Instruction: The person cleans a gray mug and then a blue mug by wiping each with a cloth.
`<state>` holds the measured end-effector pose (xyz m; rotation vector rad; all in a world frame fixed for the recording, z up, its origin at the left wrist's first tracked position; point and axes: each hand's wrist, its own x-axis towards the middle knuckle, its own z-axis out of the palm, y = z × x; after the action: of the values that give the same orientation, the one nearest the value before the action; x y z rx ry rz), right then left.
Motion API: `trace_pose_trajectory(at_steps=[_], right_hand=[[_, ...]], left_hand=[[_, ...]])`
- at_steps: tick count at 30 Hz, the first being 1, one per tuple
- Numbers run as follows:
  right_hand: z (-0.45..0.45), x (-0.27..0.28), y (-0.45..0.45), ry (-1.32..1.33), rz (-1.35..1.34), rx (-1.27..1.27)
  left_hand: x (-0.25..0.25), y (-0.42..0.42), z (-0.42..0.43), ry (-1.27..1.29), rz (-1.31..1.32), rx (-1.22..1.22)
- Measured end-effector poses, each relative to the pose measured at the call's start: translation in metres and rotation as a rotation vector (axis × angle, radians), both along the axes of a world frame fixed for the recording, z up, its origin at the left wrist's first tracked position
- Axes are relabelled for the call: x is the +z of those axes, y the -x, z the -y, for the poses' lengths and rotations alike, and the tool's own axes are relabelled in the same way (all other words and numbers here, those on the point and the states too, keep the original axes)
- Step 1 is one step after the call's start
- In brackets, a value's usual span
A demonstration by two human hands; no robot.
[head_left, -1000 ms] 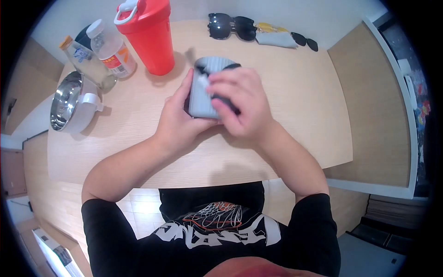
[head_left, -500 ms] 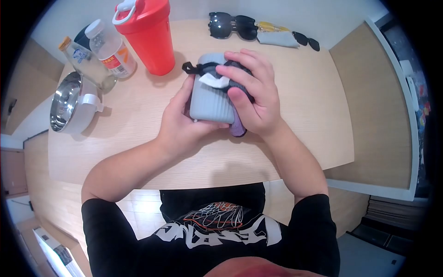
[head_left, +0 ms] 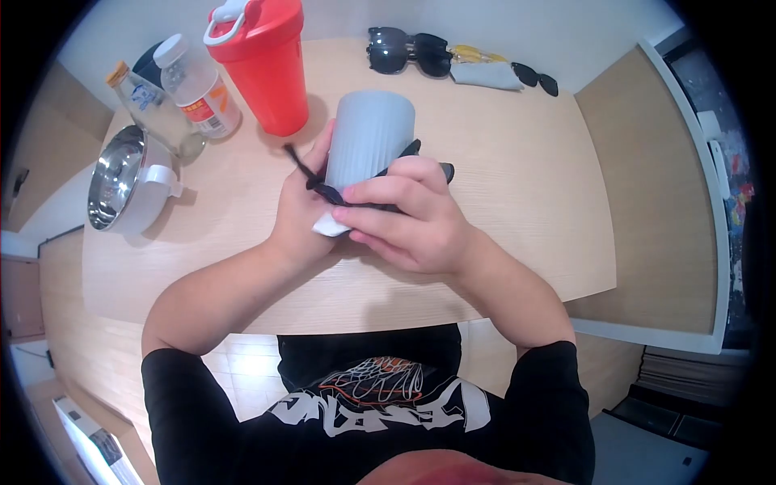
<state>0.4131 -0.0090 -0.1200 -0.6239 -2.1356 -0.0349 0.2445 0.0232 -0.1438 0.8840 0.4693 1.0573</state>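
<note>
A ribbed grey-blue cup-shaped object (head_left: 372,133) stands tilted between my hands above the table. My left hand (head_left: 307,206) is wrapped round its left side and lower part, with some fingers hidden behind it. My right hand (head_left: 416,214) pinches a black pouch-like item with a cord (head_left: 325,192) against the object's lower front. The loose end of the cord points up and left over my left hand. A white tag (head_left: 330,225) sticks out below my right fingertips. Most of the black item is covered by my right hand.
A red shaker bottle (head_left: 271,77) stands beyond my left hand. Left of it are a plastic bottle (head_left: 202,97), a glass bottle (head_left: 158,109) and a steel-lined bowl (head_left: 133,186). Sunglasses (head_left: 408,53), a grey cloth (head_left: 487,76) and dark lenses (head_left: 535,78) lie at the back of the table (head_left: 525,202).
My right hand has moved down and slightly left with the black item and tag, uncovering the object's upper part. The purple piece seen earlier below the object is now out of sight.
</note>
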Motion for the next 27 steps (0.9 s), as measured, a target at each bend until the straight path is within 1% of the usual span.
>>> trace_pose_trajectory(at_steps=[2, 3, 6, 7, 8, 10, 11, 13, 14, 15, 17, 20, 21, 24, 27], right_hand=[[-0.003, 0.002, -0.003, 0.000, -0.040, -0.019], [-0.004, 0.004, -0.005, 0.014, -0.064, -0.019], [-0.014, -0.004, -0.013, 0.107, -0.268, -0.161], [-0.018, -0.002, -0.016, 0.113, -0.357, -0.242], [-0.024, -0.003, -0.019, 0.144, -0.428, -0.239], [-0.031, -0.005, -0.024, 0.202, -0.573, -0.230], [-0.032, -0.005, -0.024, 0.173, -0.557, -0.234], [-0.025, -0.004, -0.021, 0.178, -0.424, -0.239], [-0.019, -0.003, -0.018, 0.179, -0.356, -0.240], [-0.011, -0.001, -0.013, 0.230, -0.308, -0.164], [-0.005, 0.000, -0.005, 0.222, -0.271, -0.073], [-0.002, -0.001, -0.005, 0.167, -0.231, -0.031], [-0.001, 0.000, -0.006, 0.146, -0.213, -0.026], [-0.001, 0.001, -0.006, 0.114, -0.201, -0.019], [-0.009, -0.002, -0.012, 0.174, -0.282, -0.152]], left_hand=[[0.004, 0.000, 0.000, 0.131, 0.141, -0.063], [0.004, -0.002, 0.004, 0.044, 0.041, -0.029], [-0.006, 0.002, 0.007, -0.173, -0.233, -0.055], [-0.007, 0.000, 0.006, -0.316, -0.320, -0.029], [-0.006, -0.002, 0.014, -0.406, -0.376, 0.039], [-0.005, -0.004, 0.018, -0.403, -0.379, 0.024], [-0.005, -0.004, 0.016, -0.396, -0.373, 0.023], [-0.007, -0.004, 0.014, -0.379, -0.361, 0.024], [-0.006, -0.002, 0.012, -0.253, -0.290, -0.001], [-0.004, 0.000, 0.010, -0.129, -0.218, -0.025], [0.009, 0.001, 0.011, 0.072, -0.054, -0.068], [0.000, 0.000, 0.010, 0.052, -0.050, -0.056], [0.002, 0.001, 0.010, -0.027, -0.141, -0.052], [0.005, 0.000, 0.009, -0.043, -0.149, -0.044], [0.001, 0.001, 0.009, -0.140, -0.289, 0.000]])
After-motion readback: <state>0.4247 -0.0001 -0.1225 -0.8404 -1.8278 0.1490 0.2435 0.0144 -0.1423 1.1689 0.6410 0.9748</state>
